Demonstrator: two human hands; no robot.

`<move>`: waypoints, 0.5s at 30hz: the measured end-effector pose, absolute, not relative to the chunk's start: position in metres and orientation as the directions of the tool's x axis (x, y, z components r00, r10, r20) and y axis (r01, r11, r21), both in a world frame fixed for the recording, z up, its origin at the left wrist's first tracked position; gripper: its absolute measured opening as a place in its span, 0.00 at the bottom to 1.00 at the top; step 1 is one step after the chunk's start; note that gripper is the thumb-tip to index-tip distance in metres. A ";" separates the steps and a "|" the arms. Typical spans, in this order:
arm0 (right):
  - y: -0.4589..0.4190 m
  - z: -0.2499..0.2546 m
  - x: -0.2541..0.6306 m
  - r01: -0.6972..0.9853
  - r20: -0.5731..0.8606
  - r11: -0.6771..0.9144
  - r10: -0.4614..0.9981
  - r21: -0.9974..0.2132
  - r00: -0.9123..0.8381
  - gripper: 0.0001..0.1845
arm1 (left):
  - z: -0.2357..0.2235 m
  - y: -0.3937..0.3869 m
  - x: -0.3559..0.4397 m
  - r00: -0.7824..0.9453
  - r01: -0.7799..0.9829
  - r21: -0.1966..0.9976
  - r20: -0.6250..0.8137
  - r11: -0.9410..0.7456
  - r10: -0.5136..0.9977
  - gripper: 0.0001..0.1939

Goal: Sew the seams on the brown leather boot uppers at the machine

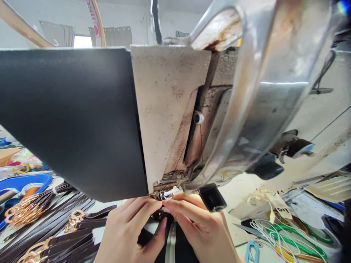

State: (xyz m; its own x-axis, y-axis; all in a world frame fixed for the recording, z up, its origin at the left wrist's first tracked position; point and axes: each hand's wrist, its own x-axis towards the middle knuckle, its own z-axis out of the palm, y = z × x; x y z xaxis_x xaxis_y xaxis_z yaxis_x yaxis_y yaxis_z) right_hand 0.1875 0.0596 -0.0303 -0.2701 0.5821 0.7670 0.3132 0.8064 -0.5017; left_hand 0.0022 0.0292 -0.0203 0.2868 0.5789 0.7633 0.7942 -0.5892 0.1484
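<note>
A large sewing machine head fills the upper view, seen from close below. Under its needle area, my left hand and my right hand meet fingertip to fingertip, both pinched on a black strap piece with a pale stripe down its middle. The fingers press the strap's end right beneath the metal presser foot. Most of the strap end is hidden by my fingers.
A pile of black straps with gold chain clasps lies at lower left beside a blue tray. White, green and yellow cords and a paper tag lie on the table at lower right. A black panel blocks the upper left.
</note>
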 end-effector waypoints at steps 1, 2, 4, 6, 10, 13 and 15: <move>0.059 -0.029 0.188 0.348 0.780 0.816 0.560 -0.462 -0.279 0.12 | -0.020 0.030 0.003 0.284 0.801 0.122 0.784 -0.586 0.552 0.03; 0.059 -0.029 0.188 0.375 0.789 0.820 0.545 -0.432 -0.284 0.12 | -0.021 0.030 0.004 0.289 0.807 0.087 0.805 -0.585 0.518 0.03; 0.058 -0.029 0.189 0.405 0.803 0.828 0.519 -0.387 -0.294 0.12 | -0.026 0.031 0.004 0.326 0.809 -0.003 0.834 -0.587 0.446 0.07; 0.059 -0.031 0.190 0.417 0.816 0.836 0.495 -0.355 -0.297 0.12 | -0.032 0.028 0.000 0.375 0.795 -0.078 0.843 -0.601 0.387 0.10; 0.061 -0.038 0.191 0.398 0.843 0.872 0.426 -0.285 -0.329 0.11 | -0.043 0.020 -0.012 0.440 0.776 -0.142 0.820 -0.615 0.366 0.16; 0.061 -0.044 0.191 0.397 0.862 0.883 0.389 -0.250 -0.324 0.11 | -0.043 0.019 -0.022 0.508 0.749 -0.172 0.769 -0.640 0.389 0.17; 0.062 -0.045 0.191 0.418 0.865 0.876 0.387 -0.238 -0.319 0.12 | -0.040 0.021 -0.027 0.548 0.746 -0.204 0.729 -0.634 0.411 0.18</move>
State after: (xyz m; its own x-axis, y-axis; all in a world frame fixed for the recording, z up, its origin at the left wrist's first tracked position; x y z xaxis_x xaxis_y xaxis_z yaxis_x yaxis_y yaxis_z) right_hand 0.1906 0.0620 -0.0451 -0.3191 0.3874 0.8649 0.4183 0.8765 -0.2383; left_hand -0.0266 0.0213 -0.0402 0.5480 0.4110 0.7285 0.7461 -0.6339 -0.2036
